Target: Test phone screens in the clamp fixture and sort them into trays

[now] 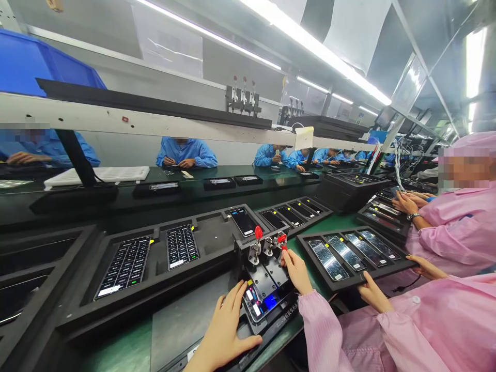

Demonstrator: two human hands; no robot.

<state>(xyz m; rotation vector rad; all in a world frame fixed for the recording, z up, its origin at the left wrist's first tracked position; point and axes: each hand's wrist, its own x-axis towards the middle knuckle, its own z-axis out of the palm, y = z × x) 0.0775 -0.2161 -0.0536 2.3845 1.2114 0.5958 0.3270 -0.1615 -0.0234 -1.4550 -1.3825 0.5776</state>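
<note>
A black test fixture [271, 281] sits at the bench's near edge, with toggle clamps at its back. A phone [253, 302] with a lit screen lies in its front nest. My left hand [225, 330] rests flat on the fixture's left side, fingers spread, with the fingertips at the phone's edge. My right hand [296, 268], in a pink sleeve, reaches to the right-hand red clamp handle [282, 239] and pinches it. A second red handle [258, 233] stands upright to its left.
A black tray [209, 253] behind the fixture holds phones with lit screens. To the right a co-worker in pink holds another phone tray [310, 253] with both hands [372, 292]. More trays, a raised conveyor shelf [155, 124] and workers in blue lie beyond.
</note>
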